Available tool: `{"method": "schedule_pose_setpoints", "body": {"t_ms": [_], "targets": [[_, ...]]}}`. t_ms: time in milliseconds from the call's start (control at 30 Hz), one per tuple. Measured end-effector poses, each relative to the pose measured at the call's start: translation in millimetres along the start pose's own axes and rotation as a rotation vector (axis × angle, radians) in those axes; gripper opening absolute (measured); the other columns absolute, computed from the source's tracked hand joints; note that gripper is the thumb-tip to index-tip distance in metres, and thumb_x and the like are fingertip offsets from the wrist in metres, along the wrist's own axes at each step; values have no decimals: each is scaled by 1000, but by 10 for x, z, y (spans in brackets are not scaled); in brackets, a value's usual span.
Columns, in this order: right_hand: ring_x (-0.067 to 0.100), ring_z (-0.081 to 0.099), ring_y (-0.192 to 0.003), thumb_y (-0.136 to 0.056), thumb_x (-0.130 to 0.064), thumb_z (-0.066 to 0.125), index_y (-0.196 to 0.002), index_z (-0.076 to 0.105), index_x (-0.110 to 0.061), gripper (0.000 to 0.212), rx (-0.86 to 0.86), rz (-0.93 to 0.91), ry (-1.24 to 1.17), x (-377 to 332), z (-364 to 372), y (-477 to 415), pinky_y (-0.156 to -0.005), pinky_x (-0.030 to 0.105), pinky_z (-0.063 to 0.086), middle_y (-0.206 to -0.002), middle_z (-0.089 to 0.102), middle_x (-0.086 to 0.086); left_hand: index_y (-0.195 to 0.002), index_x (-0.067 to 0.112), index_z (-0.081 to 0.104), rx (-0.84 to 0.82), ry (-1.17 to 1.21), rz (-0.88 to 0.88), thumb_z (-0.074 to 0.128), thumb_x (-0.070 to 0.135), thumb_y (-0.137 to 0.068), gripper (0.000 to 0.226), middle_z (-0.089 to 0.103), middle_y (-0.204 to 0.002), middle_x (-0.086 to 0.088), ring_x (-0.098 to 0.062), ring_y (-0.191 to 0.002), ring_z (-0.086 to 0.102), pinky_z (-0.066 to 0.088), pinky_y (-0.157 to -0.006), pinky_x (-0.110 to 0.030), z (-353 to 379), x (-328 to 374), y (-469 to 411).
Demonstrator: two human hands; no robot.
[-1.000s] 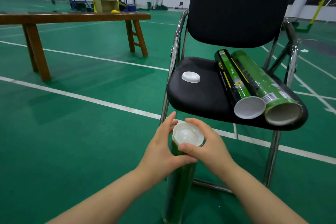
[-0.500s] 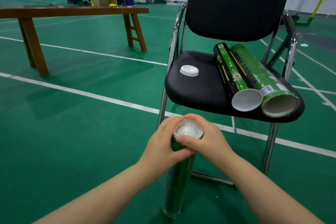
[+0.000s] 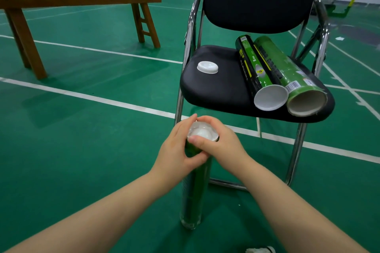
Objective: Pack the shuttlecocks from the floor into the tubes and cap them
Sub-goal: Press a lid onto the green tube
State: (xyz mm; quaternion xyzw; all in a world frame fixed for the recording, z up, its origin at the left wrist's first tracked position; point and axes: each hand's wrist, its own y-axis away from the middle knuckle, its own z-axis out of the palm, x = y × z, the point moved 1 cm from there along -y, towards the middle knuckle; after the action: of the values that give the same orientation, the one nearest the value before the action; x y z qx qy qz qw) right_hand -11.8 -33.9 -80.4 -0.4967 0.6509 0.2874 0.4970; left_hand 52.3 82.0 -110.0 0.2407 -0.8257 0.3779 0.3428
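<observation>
Head camera view looked down on a dark green shuttlecock tube (image 3: 195,187) that stood upright on the green court floor (image 3: 82,150), just in front of the chair's left front leg. A white cap (image 3: 202,132) sat on its top end, and both hands were gathered round that end. The left hand (image 3: 176,150) gripped the tube just under the cap, fingers curled round the far side and thumb lying across the near side. The right hand (image 3: 222,146) held the cap by its rim, thumb on the near edge and fingers curled over the far edge, where they met the left fingertips. Whether the cap was pushed fully home I could not tell.

Behind the hands stood a black padded chair (image 3: 216,88) with a chrome frame. A loose white cap (image 3: 207,67) lay on the left part of the seat. On the right part two tubes lay side by side, touching: a black-and-green tube (image 3: 249,63) whose near end was closed by a white end cap (image 3: 271,97), and a lighter green tube (image 3: 281,63) whose near end gaped open.

A white shuttlecock (image 3: 260,250) lay on the floor at the bottom edge, cut off by the frame. A wooden bench (image 3: 78,0) stood well apart to the left.
</observation>
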Motion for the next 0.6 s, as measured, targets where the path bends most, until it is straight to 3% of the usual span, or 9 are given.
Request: {"method": "schedule_pose_setpoints", "body": {"t_ms": [133, 367, 500, 600], "targets": [[-10, 56, -86, -78, -27, 73, -110, 55, -34, 38, -7, -1, -14, -12, 5, 26, -68, 4, 42, -100, 61, -16, -133, 33, 30, 3, -1, -6, 56, 43, -62, 76, 43, -127, 10, 10, -110, 37, 26, -90, 1, 9, 13, 27], [-2, 56, -96, -79, -31, 72, -119, 52, -30, 45, -11, 5, -14, 26, 4, 17, -69, 5, 44, -108, 60, -13, -133, 35, 31, 7, -29, -23, 55, 46, -60, 78, 44, -132, 6, 5, -112, 39, 28, -90, 0, 13, 13, 26], [0, 54, -103, -76, -34, 74, -124, 49, -30, 54, -31, 17, -13, 25, -5, 21, -75, 12, 44, -116, 57, -10, -133, 32, 34, 14, -22, -11, 54, 44, -61, 76, 43, -130, 9, 8, -112, 37, 25, -89, 2, 2, 42, 38], [-4, 51, -105, -80, -26, 71, -126, 48, -31, 52, -73, 19, -9, 13, -17, 27, -73, 8, 43, -120, 54, -11, -132, 30, 37, 15, -32, 6, 54, 43, -62, 73, 41, -126, 15, 10, -111, 36, 25, -89, 2, -2, 63, 56]]}}
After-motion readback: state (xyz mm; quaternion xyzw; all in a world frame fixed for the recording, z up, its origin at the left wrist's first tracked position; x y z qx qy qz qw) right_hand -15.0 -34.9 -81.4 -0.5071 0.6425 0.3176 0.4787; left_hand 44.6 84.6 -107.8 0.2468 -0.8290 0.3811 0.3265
